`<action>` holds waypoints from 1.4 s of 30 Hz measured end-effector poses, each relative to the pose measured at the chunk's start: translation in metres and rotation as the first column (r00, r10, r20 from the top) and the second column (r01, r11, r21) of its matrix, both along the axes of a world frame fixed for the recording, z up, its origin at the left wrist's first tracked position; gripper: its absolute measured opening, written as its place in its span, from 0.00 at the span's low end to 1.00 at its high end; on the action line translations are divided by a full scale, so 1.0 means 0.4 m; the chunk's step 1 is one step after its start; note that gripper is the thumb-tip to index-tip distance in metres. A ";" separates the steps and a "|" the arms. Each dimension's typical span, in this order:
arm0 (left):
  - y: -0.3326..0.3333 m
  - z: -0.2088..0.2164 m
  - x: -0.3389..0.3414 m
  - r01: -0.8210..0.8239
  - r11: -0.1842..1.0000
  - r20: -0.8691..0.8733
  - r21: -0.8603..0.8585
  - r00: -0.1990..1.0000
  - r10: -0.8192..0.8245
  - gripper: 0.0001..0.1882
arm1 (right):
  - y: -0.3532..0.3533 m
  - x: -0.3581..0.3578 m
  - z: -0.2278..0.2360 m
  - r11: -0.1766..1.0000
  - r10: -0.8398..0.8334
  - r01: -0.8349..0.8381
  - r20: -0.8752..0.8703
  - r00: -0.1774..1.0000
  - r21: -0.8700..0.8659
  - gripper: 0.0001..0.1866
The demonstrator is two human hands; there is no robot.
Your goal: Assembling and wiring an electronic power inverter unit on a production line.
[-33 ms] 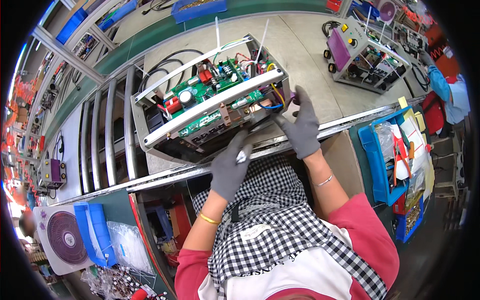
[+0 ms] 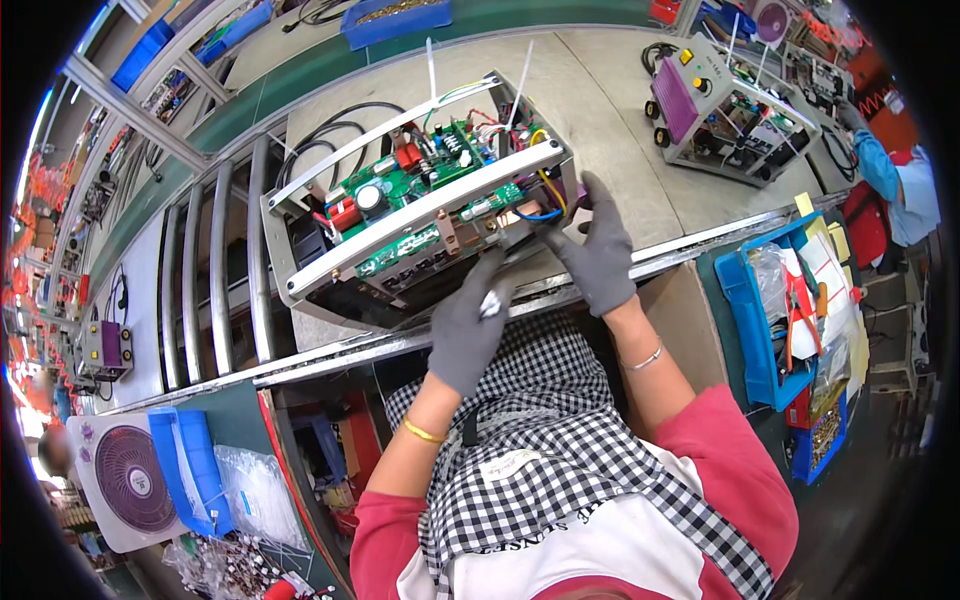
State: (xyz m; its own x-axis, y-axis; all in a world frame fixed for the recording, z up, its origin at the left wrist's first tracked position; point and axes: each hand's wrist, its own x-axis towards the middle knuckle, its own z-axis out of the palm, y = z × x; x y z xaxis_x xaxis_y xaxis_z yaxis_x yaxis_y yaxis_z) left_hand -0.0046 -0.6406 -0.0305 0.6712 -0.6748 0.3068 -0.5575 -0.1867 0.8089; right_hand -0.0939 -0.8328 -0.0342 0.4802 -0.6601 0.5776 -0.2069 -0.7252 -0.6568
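An open-framed electrical machine [image 2: 420, 215] lies on the bench before me, with green circuit boards, coloured wires and pale metal rails showing. My left hand [image 2: 470, 325], in a grey glove, is at its near lower edge. The fingers are bent together, and a small whitish-silver thing [image 2: 489, 305] shows by the thumb; its kind is unclear. My right hand [image 2: 600, 255], also gloved, grips the machine's right end, fingers on the purple end panel [image 2: 582, 192] and thumb near the blue wire [image 2: 538, 215]. The fingertips of both hands are partly hidden.
Metal rollers [image 2: 218, 270] lie left of the machine. A second machine [image 2: 735, 115] stands on the bench at the right, and another person's sleeve [image 2: 880, 165] shows beyond it. A blue tray [image 2: 745, 310] with tools sits at right, a fan [image 2: 128, 475] at lower left.
The machine's right end has shifted slightly left, and my right hand with it. My left hand has moved a little to the right and up along the near edge.
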 end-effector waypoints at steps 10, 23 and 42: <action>-0.223 0.038 0.003 -0.071 0.957 -0.719 -0.282 0.675 -0.162 0.21 | -0.026 0.042 -0.023 0.981 0.122 -0.127 0.042 0.992 0.147 0.29; -0.301 0.048 -0.009 -0.291 0.826 -0.788 -0.483 0.555 -0.266 0.12 | -0.027 0.047 -0.040 0.984 0.130 -0.141 0.105 0.986 0.106 0.25; 0.042 0.010 -0.010 -0.046 0.952 0.003 0.302 0.999 0.047 0.36 | 0.140 -0.025 0.046 0.680 0.664 -0.606 0.004 0.748 0.413 0.17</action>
State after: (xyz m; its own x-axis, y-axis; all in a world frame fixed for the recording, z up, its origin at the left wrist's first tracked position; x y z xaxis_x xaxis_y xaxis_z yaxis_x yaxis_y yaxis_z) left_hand -0.0086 -0.6240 -0.0264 0.7050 -0.7034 0.0907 -0.5389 -0.4481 0.7133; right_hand -0.1038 -0.7767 -0.0156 0.9157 -0.3100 0.2558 0.1068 -0.4259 -0.8985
